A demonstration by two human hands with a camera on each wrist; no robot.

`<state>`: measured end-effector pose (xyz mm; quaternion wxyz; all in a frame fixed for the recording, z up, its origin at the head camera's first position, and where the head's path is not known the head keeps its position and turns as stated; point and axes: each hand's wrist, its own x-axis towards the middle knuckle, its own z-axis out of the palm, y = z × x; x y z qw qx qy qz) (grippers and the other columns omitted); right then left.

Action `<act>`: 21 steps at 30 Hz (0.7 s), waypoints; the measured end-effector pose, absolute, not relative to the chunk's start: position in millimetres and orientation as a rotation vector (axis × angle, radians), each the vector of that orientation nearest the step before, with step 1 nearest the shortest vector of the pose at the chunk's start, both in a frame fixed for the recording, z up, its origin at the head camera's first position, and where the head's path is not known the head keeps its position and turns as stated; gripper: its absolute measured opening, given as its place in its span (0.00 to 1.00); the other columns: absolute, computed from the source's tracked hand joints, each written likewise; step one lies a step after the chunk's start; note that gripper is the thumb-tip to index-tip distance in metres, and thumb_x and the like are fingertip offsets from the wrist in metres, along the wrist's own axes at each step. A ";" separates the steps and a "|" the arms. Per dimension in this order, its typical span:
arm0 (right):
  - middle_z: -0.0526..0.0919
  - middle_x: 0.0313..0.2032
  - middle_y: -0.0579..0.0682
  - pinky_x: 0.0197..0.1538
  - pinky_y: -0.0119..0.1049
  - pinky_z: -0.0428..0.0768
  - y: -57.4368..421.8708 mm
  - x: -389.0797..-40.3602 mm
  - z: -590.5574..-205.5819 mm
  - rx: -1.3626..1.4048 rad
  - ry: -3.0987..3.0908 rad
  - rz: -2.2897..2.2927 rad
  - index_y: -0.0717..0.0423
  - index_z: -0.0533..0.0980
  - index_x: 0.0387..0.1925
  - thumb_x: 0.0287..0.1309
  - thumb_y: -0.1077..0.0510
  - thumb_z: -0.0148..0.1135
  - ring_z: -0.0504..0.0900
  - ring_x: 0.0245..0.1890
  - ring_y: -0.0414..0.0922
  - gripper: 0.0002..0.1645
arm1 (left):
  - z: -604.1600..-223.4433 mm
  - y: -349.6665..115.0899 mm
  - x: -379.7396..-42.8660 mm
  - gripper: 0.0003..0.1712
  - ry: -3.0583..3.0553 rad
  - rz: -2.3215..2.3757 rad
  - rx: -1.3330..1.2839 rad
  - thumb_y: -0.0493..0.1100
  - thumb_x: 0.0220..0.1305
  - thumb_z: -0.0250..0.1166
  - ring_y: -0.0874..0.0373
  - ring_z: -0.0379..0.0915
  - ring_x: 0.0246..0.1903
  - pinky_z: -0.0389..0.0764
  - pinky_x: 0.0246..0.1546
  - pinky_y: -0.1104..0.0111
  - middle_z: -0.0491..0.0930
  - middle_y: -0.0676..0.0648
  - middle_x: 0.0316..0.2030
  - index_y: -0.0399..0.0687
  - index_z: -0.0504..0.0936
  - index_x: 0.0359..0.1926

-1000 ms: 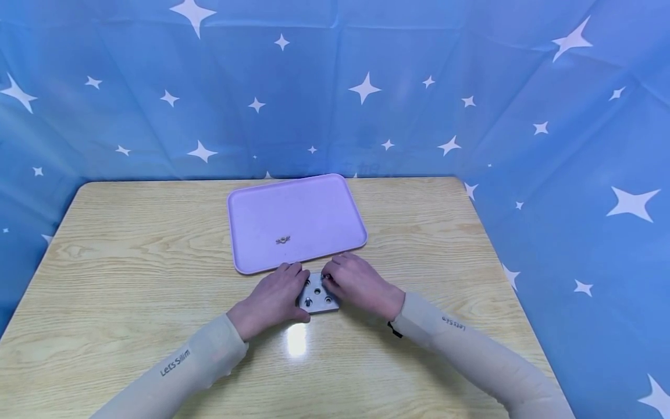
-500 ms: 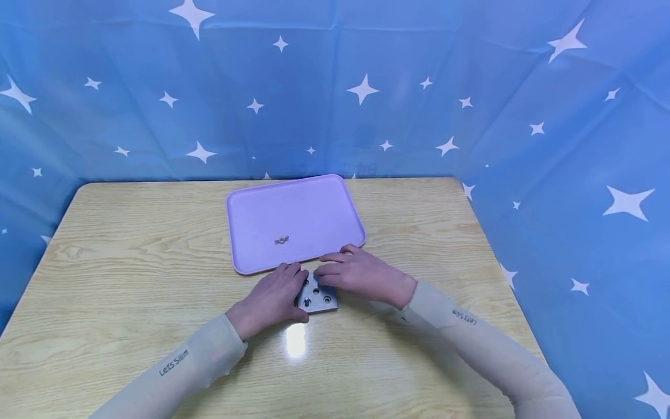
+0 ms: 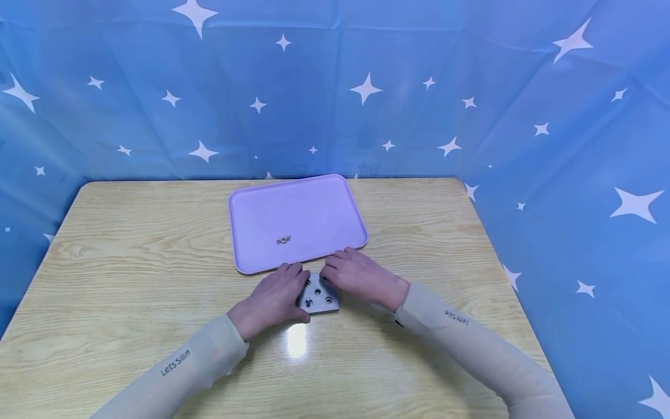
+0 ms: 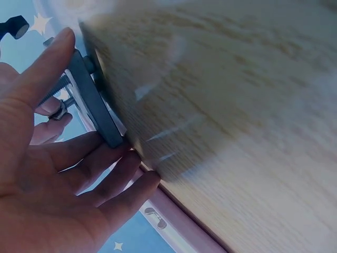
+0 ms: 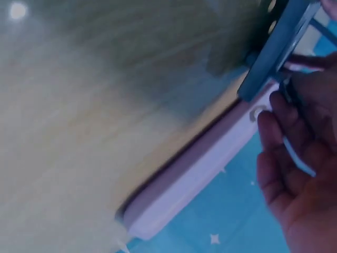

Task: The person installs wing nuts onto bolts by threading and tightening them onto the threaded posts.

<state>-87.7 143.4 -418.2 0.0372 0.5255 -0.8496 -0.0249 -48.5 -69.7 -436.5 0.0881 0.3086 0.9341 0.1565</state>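
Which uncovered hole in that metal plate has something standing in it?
The near-left one, by the left hand: a bolt stands up from the plate. The other visible holes show nothing protruding; the right hand hides the far-right corner.

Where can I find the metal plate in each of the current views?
Head: the plate is below the centre, between the left hand and right hand.
Left wrist: the plate is at upper left, seen edge-on.
Right wrist: the plate is at upper right, also edge-on.
Shared landmark: the purple tray, only partly visible in both wrist views.
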 end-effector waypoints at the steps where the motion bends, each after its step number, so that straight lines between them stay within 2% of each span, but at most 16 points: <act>1: 0.81 0.34 0.44 0.39 0.36 0.72 142.4 -86.5 -419.9 1.582 -2.609 -0.041 0.51 0.81 0.38 0.63 0.57 0.61 0.76 0.35 0.42 0.05 | -436.6 -69.8 -48.4 0.45 2.782 0.468 0.922 0.59 0.34 0.80 0.52 0.66 0.38 0.71 0.36 0.62 0.71 0.47 0.40 0.37 0.76 0.50; 7: 0.78 0.26 0.44 0.35 0.37 0.73 136.8 -78.8 -428.7 1.386 -2.636 0.160 0.52 0.80 0.29 0.59 0.57 0.61 0.75 0.28 0.42 0.05 | -437.0 -69.8 -48.4 0.44 2.788 0.474 0.929 0.59 0.33 0.80 0.52 0.66 0.38 0.71 0.37 0.62 0.71 0.48 0.39 0.38 0.76 0.49; 11: 0.79 0.27 0.44 0.35 0.37 0.72 136.6 -76.6 -429.4 1.352 -2.693 0.200 0.52 0.80 0.29 0.60 0.57 0.60 0.75 0.28 0.41 0.05 | -437.2 -69.3 -48.3 0.44 2.794 0.467 0.927 0.59 0.33 0.80 0.53 0.66 0.38 0.71 0.36 0.62 0.71 0.48 0.39 0.38 0.76 0.48; 14: 0.80 0.34 0.44 0.40 0.39 0.73 141.4 -77.9 -424.7 1.374 -2.757 0.163 0.52 0.80 0.40 0.62 0.51 0.60 0.77 0.34 0.42 0.11 | -437.4 -69.1 -48.2 0.44 2.795 0.460 0.933 0.59 0.33 0.80 0.53 0.66 0.38 0.71 0.37 0.62 0.71 0.48 0.39 0.38 0.76 0.49; 17: 0.79 0.47 0.43 0.48 0.41 0.71 149.5 -81.5 -416.1 1.475 -2.790 0.115 0.49 0.77 0.53 0.61 0.47 0.62 0.76 0.47 0.42 0.20 | -437.6 -69.1 -48.3 0.44 2.793 0.463 0.943 0.59 0.33 0.80 0.52 0.67 0.38 0.72 0.37 0.62 0.71 0.47 0.39 0.37 0.77 0.49; 21: 0.74 0.59 0.40 0.54 0.44 0.69 157.7 -85.9 -405.6 1.700 -2.721 0.034 0.45 0.74 0.59 0.62 0.56 0.63 0.69 0.60 0.43 0.24 | -437.6 -69.6 -48.5 0.44 2.795 0.457 0.936 0.59 0.33 0.80 0.51 0.67 0.39 0.72 0.37 0.62 0.71 0.47 0.40 0.38 0.77 0.49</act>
